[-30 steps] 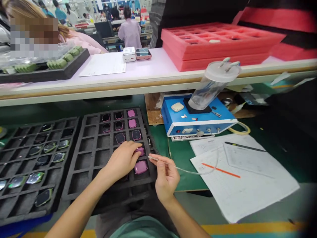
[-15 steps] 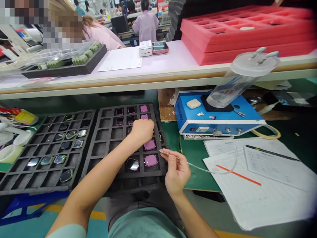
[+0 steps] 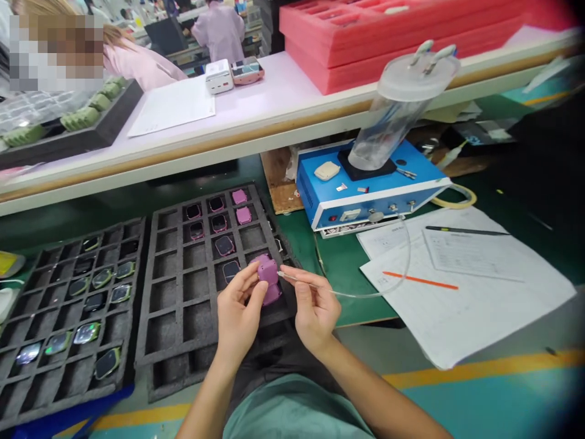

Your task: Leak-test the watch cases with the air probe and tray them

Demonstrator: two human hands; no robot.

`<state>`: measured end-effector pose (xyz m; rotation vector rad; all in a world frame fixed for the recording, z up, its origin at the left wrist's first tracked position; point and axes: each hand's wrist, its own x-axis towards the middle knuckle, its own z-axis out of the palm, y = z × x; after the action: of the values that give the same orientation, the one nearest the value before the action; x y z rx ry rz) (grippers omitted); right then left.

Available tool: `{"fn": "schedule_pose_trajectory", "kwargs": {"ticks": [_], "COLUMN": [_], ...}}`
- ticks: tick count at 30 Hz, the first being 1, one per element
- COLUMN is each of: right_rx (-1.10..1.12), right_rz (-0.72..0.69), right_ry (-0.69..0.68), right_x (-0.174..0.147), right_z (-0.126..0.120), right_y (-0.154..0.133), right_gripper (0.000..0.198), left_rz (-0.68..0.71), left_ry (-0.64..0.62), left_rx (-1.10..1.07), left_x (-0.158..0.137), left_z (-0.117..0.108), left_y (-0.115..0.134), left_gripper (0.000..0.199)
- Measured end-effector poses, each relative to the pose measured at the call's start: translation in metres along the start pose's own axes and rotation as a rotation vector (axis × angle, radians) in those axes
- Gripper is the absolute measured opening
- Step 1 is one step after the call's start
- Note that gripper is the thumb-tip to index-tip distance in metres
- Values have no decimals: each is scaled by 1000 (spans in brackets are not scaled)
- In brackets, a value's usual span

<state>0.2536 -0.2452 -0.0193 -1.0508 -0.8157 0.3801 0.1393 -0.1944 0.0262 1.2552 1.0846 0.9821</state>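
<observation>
My left hand (image 3: 241, 308) grips a purple watch case (image 3: 267, 271) by its edges, above the right column of the black foam tray (image 3: 167, 332). Between the fingers of my right hand (image 3: 316, 305) is a thin tube tip (image 3: 292, 277), its end close beside the case; whether they touch I cannot tell. From it a clear hose (image 3: 365, 296) curves up to the front of a blue machine (image 3: 361, 201). Other purple cases (image 3: 244, 214) and dark-faced watches (image 3: 224, 246) sit in the tray's compartments.
A second foam tray (image 3: 46, 384) with green-rimmed watches stands on the left. Papers (image 3: 439, 317), an orange stick (image 3: 419, 280) and a black pen (image 3: 466, 230) lie on the right. A clear cylinder (image 3: 379, 122) stands on the machine. A shelf (image 3: 256, 113) with red foam trays (image 3: 315, 70) crosses behind.
My left hand has come back from the tray, lifting a purple watch case out of its compartment to the tube tip. My right hand still holds the tube. The view has swung right.
</observation>
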Motion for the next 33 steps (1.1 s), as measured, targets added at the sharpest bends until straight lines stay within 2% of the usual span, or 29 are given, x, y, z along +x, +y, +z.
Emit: {"fn": "schedule_pose_trajectory", "kwargs": {"ticks": [10,33], "right_rx": [-16,-11], "right_rz": [23,40], "right_ry": [-1,1], "right_x": [3,4], "right_z": [0,-1], "right_y": [-1,0], "right_gripper": [15,17], "left_rz": [97,150], "left_ry": [39,8], "left_rx": [82,96], "left_x": [-2,-2], "left_z": [5,7], "left_y": [-7,-7], "left_gripper": [33,27]}}
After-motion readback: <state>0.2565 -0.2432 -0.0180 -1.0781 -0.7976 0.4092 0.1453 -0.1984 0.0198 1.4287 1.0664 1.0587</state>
